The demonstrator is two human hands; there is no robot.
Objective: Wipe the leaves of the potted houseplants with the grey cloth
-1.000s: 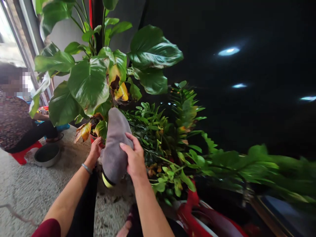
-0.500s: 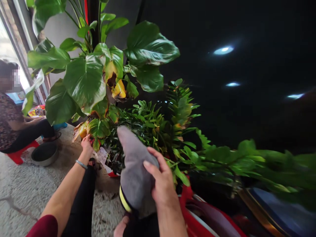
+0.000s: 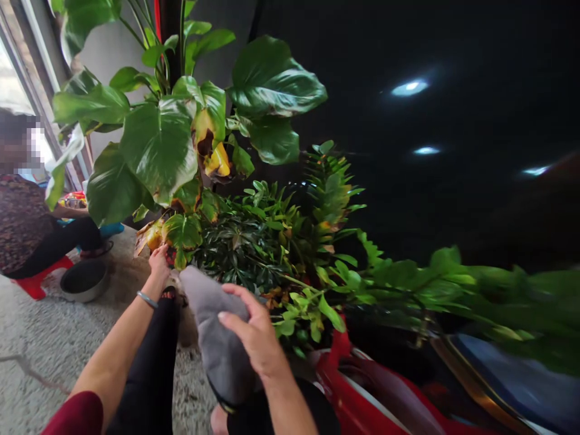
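Observation:
My right hand (image 3: 256, 338) grips a grey, soft fabric piece (image 3: 212, 326), shaped rather like a slipper, with the thumb on top and fingers along its far side. It is tilted, its narrow end pointing forward and left, its wide, dark-edged end by my dark-clothed knee. Stretched forward, my left hand (image 3: 158, 263) has its fingers closed beside the lowest leaf (image 3: 182, 232) of a large potted plant. A bit of red shows at those fingertips; what they pinch, if anything, is too small to name. A grey bracelet (image 3: 147, 299) circles the left wrist.
Dense foliage (image 3: 244, 241) fills the middle, against a dark reflective wall (image 3: 430, 199). A red bag-like item (image 3: 376, 393) lies at lower right. On the left, a person (image 3: 27, 223) sits on a red stool (image 3: 38, 278) beside a grey basin (image 3: 84, 281).
My right hand has carried the grey fabric piece leftward and slightly lower, so its narrow end is now close to my left hand. My left hand has barely moved.

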